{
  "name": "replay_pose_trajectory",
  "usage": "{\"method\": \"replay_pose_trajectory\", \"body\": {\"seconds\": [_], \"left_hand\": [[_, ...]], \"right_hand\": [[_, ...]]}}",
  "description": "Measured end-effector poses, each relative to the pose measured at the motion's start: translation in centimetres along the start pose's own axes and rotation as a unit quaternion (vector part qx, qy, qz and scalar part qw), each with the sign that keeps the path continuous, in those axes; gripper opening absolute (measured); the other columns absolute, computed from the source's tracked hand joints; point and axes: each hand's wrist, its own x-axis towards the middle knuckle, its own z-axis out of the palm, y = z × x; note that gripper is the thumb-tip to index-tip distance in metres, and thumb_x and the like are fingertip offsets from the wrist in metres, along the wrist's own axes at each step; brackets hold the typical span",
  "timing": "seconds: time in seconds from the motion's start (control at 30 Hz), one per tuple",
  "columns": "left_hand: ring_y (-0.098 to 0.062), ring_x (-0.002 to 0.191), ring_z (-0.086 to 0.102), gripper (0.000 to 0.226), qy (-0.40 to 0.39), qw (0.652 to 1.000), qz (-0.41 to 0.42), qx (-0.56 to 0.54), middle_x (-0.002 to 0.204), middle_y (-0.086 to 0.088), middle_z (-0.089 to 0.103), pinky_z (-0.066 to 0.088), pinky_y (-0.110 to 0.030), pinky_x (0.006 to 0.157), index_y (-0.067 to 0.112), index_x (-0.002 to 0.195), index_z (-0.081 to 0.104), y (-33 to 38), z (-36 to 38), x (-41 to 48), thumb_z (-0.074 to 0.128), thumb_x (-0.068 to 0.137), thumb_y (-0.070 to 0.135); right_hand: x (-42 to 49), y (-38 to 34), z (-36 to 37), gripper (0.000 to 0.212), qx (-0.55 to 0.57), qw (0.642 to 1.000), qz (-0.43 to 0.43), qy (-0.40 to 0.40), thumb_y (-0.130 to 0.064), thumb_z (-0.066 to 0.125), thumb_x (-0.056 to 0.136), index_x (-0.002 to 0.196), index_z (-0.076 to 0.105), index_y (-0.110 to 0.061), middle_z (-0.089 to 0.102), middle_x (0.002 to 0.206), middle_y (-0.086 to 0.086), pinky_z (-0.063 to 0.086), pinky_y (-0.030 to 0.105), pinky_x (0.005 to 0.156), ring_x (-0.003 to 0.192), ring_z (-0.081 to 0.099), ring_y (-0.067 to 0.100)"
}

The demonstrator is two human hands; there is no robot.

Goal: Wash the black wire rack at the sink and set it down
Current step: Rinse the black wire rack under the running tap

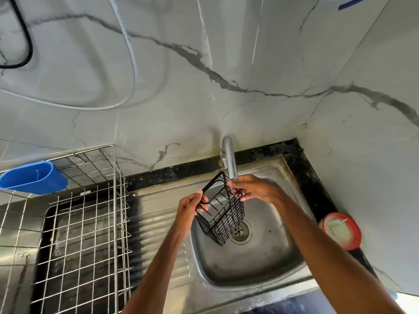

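Black wire rack is held in the air over the sink, tilted, its open top turned up and left and its lowest corner just beside the drain. My left hand grips the near-left rim, fingers curled round the top wire, forearm coming up from the lower edge. My right hand pinches the far upper edge of the rack, directly under the spout of the tap, with the wrist bent inward. I cannot tell whether water is running.

Count: one black rack, one tap, one drain, one steel wire basket, one blue holder, one red dish, and two cables on the wall, one black and one white.

Edges: a black counter strip bounds the basin at the rear and right, with the marble wall closing the corner behind it. The red dish sits on that strip to the right, near the wall. To the left, a ribbed drainboard lies between the basin and the steel basket. The blue holder hangs on the basket's far-left rim, well apart from the hands. The basin floor under the rack shows only the drain.
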Motion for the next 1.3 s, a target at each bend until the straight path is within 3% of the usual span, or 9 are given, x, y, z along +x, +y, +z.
{"method": "replay_pose_trajectory", "body": {"seconds": [0.2, 0.3, 0.37, 0.63, 0.8, 0.87, 1.0, 1.13, 1.3], "left_hand": [[-0.014, 0.079, 0.071, 0.023, 0.041, 0.993, 0.014, 0.109, 0.081, -0.002, 0.074, 0.055, -0.035, 0.085, 0.001, 0.1, 0.073, -0.7, -1.0, 1.7, 0.059, 0.106, 0.018], [-0.019, 0.1, 0.072, 0.014, 0.072, 0.973, -0.026, 0.217, 0.099, 0.004, 0.075, 0.054, -0.036, 0.094, 0.015, 0.107, 0.069, -0.6, 0.3, 2.4, 0.068, 0.101, 0.028], [-0.017, 0.108, 0.066, 0.035, 0.096, 0.962, -0.055, 0.248, 0.111, 0.004, 0.067, 0.051, -0.033, 0.096, 0.018, 0.121, 0.064, 0.2, 1.7, 2.0, 0.071, 0.097, 0.043], [-0.005, 0.084, 0.058, 0.057, 0.072, 0.976, -0.114, 0.168, 0.094, 0.012, 0.057, 0.056, -0.034, 0.081, 0.015, 0.142, 0.049, 1.9, 5.8, 0.3, 0.068, 0.098, 0.046], [-0.005, 0.075, 0.056, 0.026, 0.045, 0.973, -0.134, 0.185, 0.087, 0.008, 0.059, 0.056, -0.035, 0.077, 0.027, 0.099, 0.057, 3.1, 6.7, 0.1, 0.072, 0.095, 0.048], [-0.012, 0.089, 0.062, 0.055, 0.036, 0.971, -0.147, 0.187, 0.106, 0.0, 0.066, 0.056, -0.036, 0.079, 0.016, 0.127, 0.06, 2.9, 6.6, 0.3, 0.078, 0.089, 0.052], [-0.032, 0.137, 0.052, 0.108, 0.039, 0.969, -0.187, 0.158, 0.156, -0.013, 0.047, 0.049, -0.049, 0.106, 0.009, 0.159, 0.028, 2.7, 6.7, 0.6, 0.087, 0.079, 0.05], [-0.049, 0.146, 0.037, 0.119, 0.014, 0.967, -0.231, 0.105, 0.168, -0.018, 0.026, 0.039, -0.069, 0.112, 0.028, 0.164, 0.003, 3.1, 6.9, 0.8, 0.087, 0.081, 0.044], [-0.045, 0.145, 0.038, 0.102, 0.01, 0.97, -0.23, 0.074, 0.165, -0.014, 0.029, 0.044, -0.071, 0.106, 0.029, 0.158, 0.019, 3.4, 7.0, 0.9, 0.086, 0.08, 0.028]], "right_hand": [[-0.6, -0.6, 1.5, 0.031, 0.043, 0.998, 0.002, 0.045, -0.029, 0.076, 0.087, 0.112, 0.071, -0.011, 0.071, 0.098, 0.005, 0.059, 0.035, 0.085, 0.09, 0.067, 0.021], [-0.5, -1.1, 2.7, 0.02, -0.028, 0.995, 0.003, 0.094, -0.03, 0.081, 0.083, 0.097, 0.072, -0.02, 0.075, 0.09, 0.001, 0.06, 0.035, 0.082, 0.087, 0.071, 0.019], [-0.2, -0.9, 3.4, 0.025, -0.073, 0.988, -0.012, 0.136, -0.035, 0.082, 0.082, 0.098, 0.074, -0.019, 0.076, 0.087, 0.001, 0.061, 0.031, 0.074, 0.083, 0.073, 0.018], [-0.6, 0.8, 4.3, 0.026, -0.094, 0.963, -0.034, 0.252, -0.035, 0.08, 0.084, 0.103, 0.075, -0.017, 0.075, 0.085, -0.001, 0.064, 0.032, 0.067, 0.071, 0.074, 0.013], [-1.1, 1.6, 4.1, 0.026, -0.093, 0.961, -0.035, 0.258, -0.033, 0.081, 0.083, 0.105, 0.074, -0.02, 0.075, 0.083, -0.004, 0.063, 0.03, 0.066, 0.069, 0.074, 0.012], [-1.1, 1.9, 4.1, 0.024, -0.107, 0.96, -0.036, 0.255, -0.033, 0.082, 0.082, 0.103, 0.075, -0.022, 0.074, 0.082, -0.006, 0.064, 0.032, 0.067, 0.068, 0.074, 0.011], [-1.1, 2.0, 4.4, 0.025, -0.139, 0.955, -0.043, 0.258, -0.033, 0.083, 0.081, 0.102, 0.076, -0.023, 0.073, 0.084, -0.009, 0.062, 0.026, 0.063, 0.065, 0.073, 0.007], [-0.9, 1.5, 4.3, 0.03, -0.141, 0.954, -0.058, 0.26, -0.035, 0.084, 0.079, 0.105, 0.076, -0.022, 0.076, 0.089, -0.004, 0.064, 0.037, 0.066, 0.066, 0.074, 0.01], [-1.1, 1.0, 4.2, 0.032, -0.125, 0.956, -0.054, 0.258, -0.038, 0.084, 0.079, 0.105, 0.076, -0.022, 0.077, 0.092, -0.002, 0.064, 0.037, 0.07, 0.067, 0.074, 0.01]]}}
